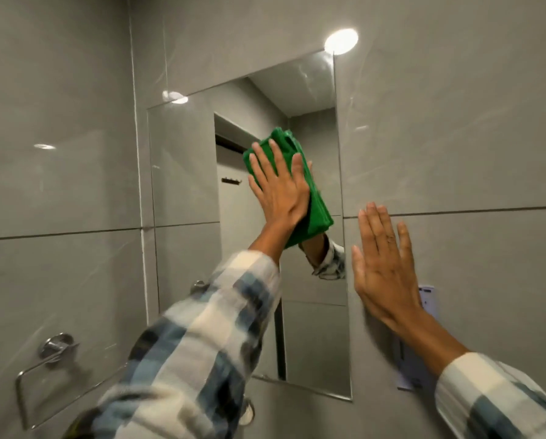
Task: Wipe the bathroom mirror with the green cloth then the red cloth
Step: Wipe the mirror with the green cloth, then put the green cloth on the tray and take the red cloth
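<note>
The frameless rectangular mirror [186, 172] hangs on the grey tiled wall. My left hand [279, 185] lies flat with spread fingers on the folded green cloth [319, 213], pressing it against the upper right part of the glass. My right hand [384, 264] rests flat on the tiles just right of the mirror's edge, fingers together and holding nothing. Both arms wear a blue and white plaid sleeve. The red cloth is not in view.
A chrome towel ring [48, 369] is fixed to the wall at lower left. A pale lilac wall fitting [424, 312] sits behind my right wrist. Ceiling lights glare on the tiles [341, 41]. The mirror reflects a door and hooks.
</note>
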